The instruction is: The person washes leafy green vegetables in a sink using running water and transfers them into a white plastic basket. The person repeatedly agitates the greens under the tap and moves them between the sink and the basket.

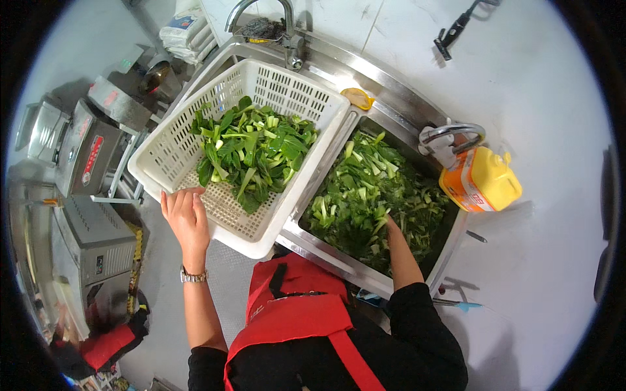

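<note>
My left hand (187,217) grips the near left rim of a white perforated plastic basket (171,141), its fingers hooked over the edge. Cut leafy greens with pale stems (259,146), like bok choy, lie heaped in the basket, which rests over the left part of a stainless steel sink. To the right, a sink basin (337,261) holds water and many more floating cut greens (357,181). My right forearm (405,259) reaches down into it; the hand is hidden beneath the greens and water.
A curved faucet (292,36) and a dark scouring pad (264,28) stand behind the basket. A yellow-rimmed item (358,97) lies on the sink ledge. A yellow jug (484,181) sits at the right, beside a second tap (452,134). Another person (105,344) is at lower left.
</note>
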Demonstrator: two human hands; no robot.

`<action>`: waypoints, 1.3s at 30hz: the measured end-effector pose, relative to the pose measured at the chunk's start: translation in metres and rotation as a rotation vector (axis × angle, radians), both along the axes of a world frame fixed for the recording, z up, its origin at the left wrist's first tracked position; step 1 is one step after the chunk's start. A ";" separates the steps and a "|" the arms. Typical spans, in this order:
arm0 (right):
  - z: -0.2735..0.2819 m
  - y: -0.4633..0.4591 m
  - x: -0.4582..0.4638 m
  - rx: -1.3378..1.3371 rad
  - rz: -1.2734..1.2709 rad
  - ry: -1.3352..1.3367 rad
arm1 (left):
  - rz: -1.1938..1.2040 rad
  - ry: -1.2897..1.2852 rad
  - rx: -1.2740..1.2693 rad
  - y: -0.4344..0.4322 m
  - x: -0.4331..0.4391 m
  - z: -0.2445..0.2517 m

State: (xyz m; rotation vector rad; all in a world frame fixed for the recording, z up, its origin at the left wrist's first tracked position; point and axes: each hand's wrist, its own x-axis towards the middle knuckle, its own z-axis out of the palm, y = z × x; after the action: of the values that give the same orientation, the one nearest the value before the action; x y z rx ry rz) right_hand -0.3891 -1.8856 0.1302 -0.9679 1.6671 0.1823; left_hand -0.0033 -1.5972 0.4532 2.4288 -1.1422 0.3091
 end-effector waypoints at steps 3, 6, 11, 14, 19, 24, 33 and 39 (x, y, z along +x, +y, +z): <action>0.046 -0.007 0.010 -0.035 -0.098 -0.086 | -0.010 -0.011 -0.023 0.004 0.001 -0.003; 0.103 -0.015 0.020 -0.122 -0.143 -0.172 | -0.018 -0.046 -0.066 0.006 0.003 -0.006; 0.211 -0.023 0.045 -0.304 -0.106 -0.377 | -0.037 -0.069 -0.165 0.007 0.005 -0.011; 0.284 -0.033 0.076 -0.416 -0.009 -0.592 | -0.044 -0.084 -0.198 0.009 0.005 -0.011; 0.368 -0.002 0.159 -0.705 0.405 -1.190 | -0.040 -0.092 -0.179 0.012 0.005 -0.008; 0.377 0.028 0.288 -0.234 0.331 -0.880 | -0.039 -0.099 -0.185 0.013 0.005 -0.009; 0.307 0.005 0.280 0.009 0.414 -1.030 | -0.032 -0.094 -0.132 0.011 0.002 -0.006; 0.211 -0.045 0.133 -0.369 0.140 -0.851 | -0.028 -0.085 -0.102 0.007 0.002 -0.007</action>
State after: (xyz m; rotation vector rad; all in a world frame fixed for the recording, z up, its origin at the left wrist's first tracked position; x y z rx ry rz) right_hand -0.2566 -1.9308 0.3407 -1.2118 0.8544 -0.4145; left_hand -0.0010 -1.5899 0.4462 2.3285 -1.1654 0.4546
